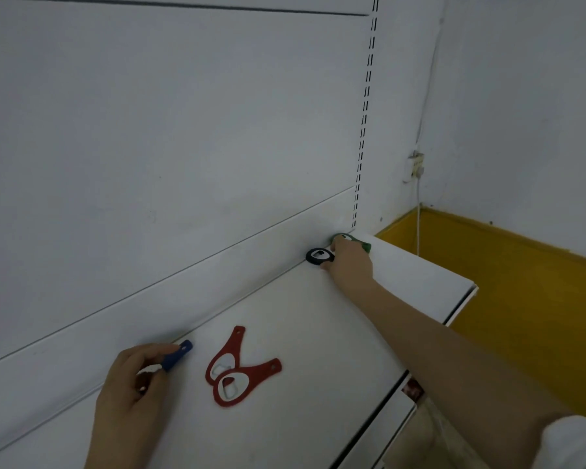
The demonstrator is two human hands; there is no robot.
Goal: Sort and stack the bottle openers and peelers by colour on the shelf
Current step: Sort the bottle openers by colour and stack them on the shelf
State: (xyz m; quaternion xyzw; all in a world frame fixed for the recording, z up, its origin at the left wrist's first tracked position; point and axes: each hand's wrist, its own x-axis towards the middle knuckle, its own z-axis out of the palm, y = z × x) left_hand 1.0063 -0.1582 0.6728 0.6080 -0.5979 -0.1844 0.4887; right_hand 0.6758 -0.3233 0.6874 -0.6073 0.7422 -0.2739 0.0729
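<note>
Reaching out toward two o'clock, your right hand (349, 262) lies over the far end of the white shelf (301, 333), where it meets the back panel (183, 130). A black bottle opener (319, 256) pokes its ring head out at nine o'clock from your fingers; your thumb tip touches its lower edge, yet the back of your hand hides the rest, so you cannot tell whether those fingers are curled on it or just resting. A green opener (347, 239) lies just beyond, at twelve o'clock from your knuckles, partly covered by them.

Your left hand (132, 394), down at seven o'clock, has its fingers curled and clamped on a blue-handled tool (178, 356); the blue handle sticks out past your fingertips toward one o'clock, and a white piece shows inside your grip.

Two red bottle openers (237, 370) lie flat on the shelf at three o'clock from your left hand, apart from it, their ring heads overlapping and their handles splayed toward twelve and two o'clock.
</note>
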